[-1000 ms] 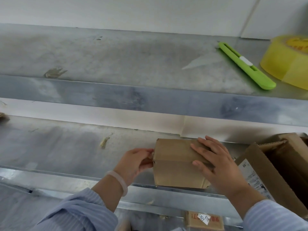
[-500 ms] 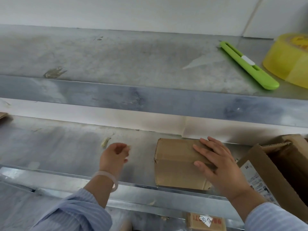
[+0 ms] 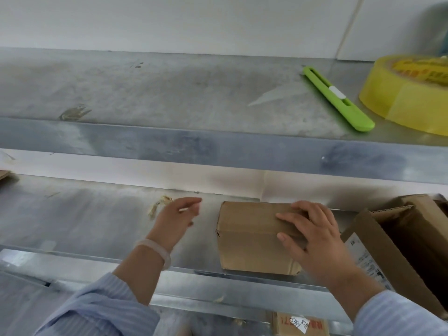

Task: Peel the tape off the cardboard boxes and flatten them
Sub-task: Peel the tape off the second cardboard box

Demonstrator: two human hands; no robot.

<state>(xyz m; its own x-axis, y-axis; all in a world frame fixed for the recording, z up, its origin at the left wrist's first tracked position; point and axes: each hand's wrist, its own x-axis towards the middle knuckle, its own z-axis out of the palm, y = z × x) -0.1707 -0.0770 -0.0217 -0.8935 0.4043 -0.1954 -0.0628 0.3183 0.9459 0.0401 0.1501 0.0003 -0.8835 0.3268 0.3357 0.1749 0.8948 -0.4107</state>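
Note:
A small closed cardboard box [image 3: 249,236] sits on the lower metal shelf [image 3: 84,221] near its front edge. My right hand [image 3: 312,236] lies on the box's top right part, fingers spread and pressing down. My left hand [image 3: 177,219] hovers left of the box, apart from it, fingers loosely extended and blurred, holding nothing I can make out. A scrap of torn tape [image 3: 158,204] lies on the shelf just behind my left hand.
A larger open cardboard box [image 3: 397,253] with a shipping label stands at the right of the lower shelf. The upper shelf [image 3: 169,93] carries a green utility knife [image 3: 339,99] and a yellow tape roll [image 3: 409,93]. Another labelled box [image 3: 298,326] shows below the shelf edge.
My left hand left the box's left side, swung out to the left, and now reaches forward again above the shelf. The right hand and the box stayed put.

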